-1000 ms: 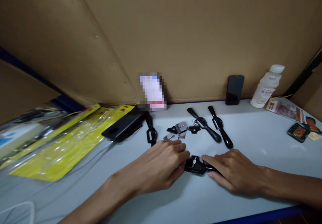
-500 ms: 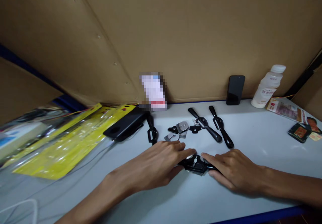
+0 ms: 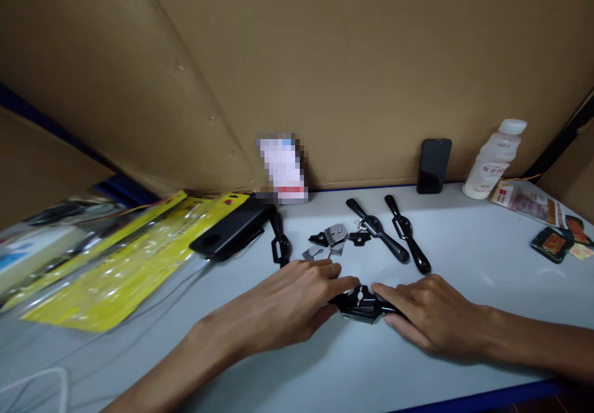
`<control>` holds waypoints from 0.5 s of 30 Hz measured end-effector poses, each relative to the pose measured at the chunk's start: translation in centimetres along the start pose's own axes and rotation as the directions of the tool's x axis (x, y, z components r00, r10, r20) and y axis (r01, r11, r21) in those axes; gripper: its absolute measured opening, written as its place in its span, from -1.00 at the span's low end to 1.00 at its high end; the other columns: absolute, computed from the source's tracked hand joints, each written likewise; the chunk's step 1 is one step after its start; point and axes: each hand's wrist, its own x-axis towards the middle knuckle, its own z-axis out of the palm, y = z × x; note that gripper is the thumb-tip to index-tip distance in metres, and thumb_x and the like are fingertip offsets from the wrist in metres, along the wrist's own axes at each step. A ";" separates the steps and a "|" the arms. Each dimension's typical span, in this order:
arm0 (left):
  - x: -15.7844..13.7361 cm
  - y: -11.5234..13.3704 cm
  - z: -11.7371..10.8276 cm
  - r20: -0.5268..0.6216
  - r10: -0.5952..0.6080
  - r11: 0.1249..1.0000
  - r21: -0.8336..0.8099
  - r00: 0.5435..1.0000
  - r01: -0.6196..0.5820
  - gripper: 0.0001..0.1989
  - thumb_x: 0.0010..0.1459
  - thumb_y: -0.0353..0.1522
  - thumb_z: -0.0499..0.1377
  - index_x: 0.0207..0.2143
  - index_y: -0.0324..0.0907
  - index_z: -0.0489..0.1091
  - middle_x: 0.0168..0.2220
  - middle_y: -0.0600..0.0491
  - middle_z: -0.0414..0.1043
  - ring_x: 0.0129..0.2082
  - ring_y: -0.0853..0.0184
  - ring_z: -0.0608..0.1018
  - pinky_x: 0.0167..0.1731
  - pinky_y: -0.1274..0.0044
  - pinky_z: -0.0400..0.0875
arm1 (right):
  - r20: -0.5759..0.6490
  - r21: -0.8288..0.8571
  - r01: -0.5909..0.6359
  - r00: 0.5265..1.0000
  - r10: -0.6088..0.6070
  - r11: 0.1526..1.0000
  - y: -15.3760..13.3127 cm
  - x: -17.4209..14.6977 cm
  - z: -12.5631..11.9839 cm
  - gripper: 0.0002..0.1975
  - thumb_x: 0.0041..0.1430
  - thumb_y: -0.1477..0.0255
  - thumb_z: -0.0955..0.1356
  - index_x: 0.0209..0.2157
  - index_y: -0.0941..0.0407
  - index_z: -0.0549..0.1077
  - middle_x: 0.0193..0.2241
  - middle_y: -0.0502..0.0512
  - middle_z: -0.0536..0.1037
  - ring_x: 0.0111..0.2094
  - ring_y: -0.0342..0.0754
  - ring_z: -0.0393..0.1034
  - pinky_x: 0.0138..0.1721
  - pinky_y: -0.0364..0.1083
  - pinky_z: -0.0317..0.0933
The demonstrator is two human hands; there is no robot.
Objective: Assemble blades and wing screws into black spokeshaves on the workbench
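Observation:
A black spokeshave (image 3: 361,305) with a metal blade along its near edge lies across the front of the table, between my two hands. My left hand (image 3: 309,295) is closed round its left handle, which the fingers mostly hide. On the other side my right hand (image 3: 429,314) grips the right handle, forefinger stretched toward the body. Just beyond are loose metal blades (image 3: 336,235), a black cap piece (image 3: 359,238) and small screws (image 3: 358,224). Two more spokeshave bodies, one (image 3: 378,230) beside the other (image 3: 408,234), lie behind. A third body (image 3: 280,245) is partly hidden by my left hand.
Yellow plastic packaging (image 3: 139,258) and a black case-like object (image 3: 232,230) lie at left. Against the cardboard wall (image 3: 352,79) lean a blurred-out screen (image 3: 283,166) and a black phone (image 3: 434,166). A plastic bottle (image 3: 494,159) and small food packets (image 3: 551,244) are at right.

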 end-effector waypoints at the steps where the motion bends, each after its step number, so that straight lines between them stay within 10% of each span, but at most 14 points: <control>1: 0.0 0.0 0.0 0.003 -0.001 1.000 0.000 1.000 0.001 -0.77 0.24 -0.48 0.13 -0.08 -0.10 0.43 -0.28 0.03 0.46 -0.30 0.26 0.55 -0.31 0.45 0.38 | 0.001 0.002 -0.003 1.000 0.003 1.000 0.0 0.0 -0.1 -0.59 0.41 0.32 0.15 0.15 0.20 0.35 -0.37 0.10 0.61 -0.51 -0.06 0.34 -0.49 -0.03 -0.04; 9: -0.1 0.0 0.2 -0.022 0.000 1.000 -0.016 1.000 0.000 -0.73 0.22 -0.50 0.14 -0.05 -0.08 0.42 -0.27 0.03 0.47 -0.30 0.26 0.55 -0.31 0.46 0.38 | -0.002 0.013 0.009 1.000 -0.009 1.000 -0.1 0.1 -0.2 -0.51 0.43 0.36 0.13 0.30 0.26 0.15 -0.26 0.16 0.64 -0.44 -0.03 0.42 -0.47 -0.02 0.04; 15: 0.0 -0.1 0.2 -0.022 0.005 1.000 -0.017 1.000 -0.005 -0.77 0.23 -0.48 0.14 -0.08 -0.10 0.43 -0.29 0.02 0.46 -0.29 0.25 0.56 -0.31 0.46 0.39 | 0.036 0.064 -0.037 0.999 0.035 0.997 -0.2 0.1 -0.4 -0.68 0.41 0.33 0.17 0.04 0.17 0.37 -0.37 0.09 0.60 -0.50 -0.08 0.37 -0.49 -0.03 -0.04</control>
